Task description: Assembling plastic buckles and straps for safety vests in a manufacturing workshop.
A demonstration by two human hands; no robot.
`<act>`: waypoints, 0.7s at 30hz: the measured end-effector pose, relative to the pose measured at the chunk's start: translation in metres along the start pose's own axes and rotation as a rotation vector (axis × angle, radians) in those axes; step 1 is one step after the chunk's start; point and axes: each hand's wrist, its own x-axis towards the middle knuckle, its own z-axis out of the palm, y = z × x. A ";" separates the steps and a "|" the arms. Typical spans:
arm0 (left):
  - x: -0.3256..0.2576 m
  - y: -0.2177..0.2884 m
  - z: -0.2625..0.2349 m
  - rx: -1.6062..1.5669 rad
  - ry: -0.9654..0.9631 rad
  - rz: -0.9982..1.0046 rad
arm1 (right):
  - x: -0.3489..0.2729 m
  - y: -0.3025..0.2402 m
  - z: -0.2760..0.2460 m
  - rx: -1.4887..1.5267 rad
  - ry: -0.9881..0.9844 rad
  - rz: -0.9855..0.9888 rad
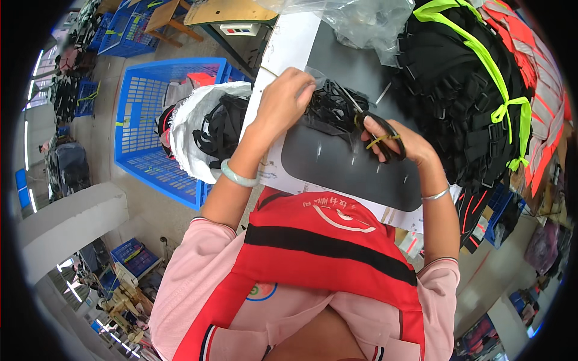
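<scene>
My right hand (397,137) grips a pair of scissors (359,117) with black handles and something yellow wound around them. The blades point up and left, over a small heap of black straps (325,108) on the dark tabletop. Just left of that heap, my left hand (285,98) is closed with its fingertips pinched together; what they hold is too small to make out. Part of the heap lies behind this hand.
A blue plastic crate (141,135) on the left holds a white woven sack (192,129) with black straps inside. Piled black bags (463,96) tied with a neon-yellow strip (497,84) crowd the table's right. Clear plastic wrap (367,24) lies at the far edge.
</scene>
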 end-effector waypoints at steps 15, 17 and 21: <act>-0.039 -0.005 0.015 -0.445 -0.035 -0.042 | 0.042 -0.037 -0.027 -0.197 -0.079 0.060; -0.039 -0.009 0.011 -0.611 -0.039 -0.052 | 0.043 -0.027 -0.029 -0.160 -0.060 0.023; -0.028 -0.032 0.000 -1.319 0.058 -0.348 | 0.026 -0.023 -0.030 -0.054 -0.022 -0.023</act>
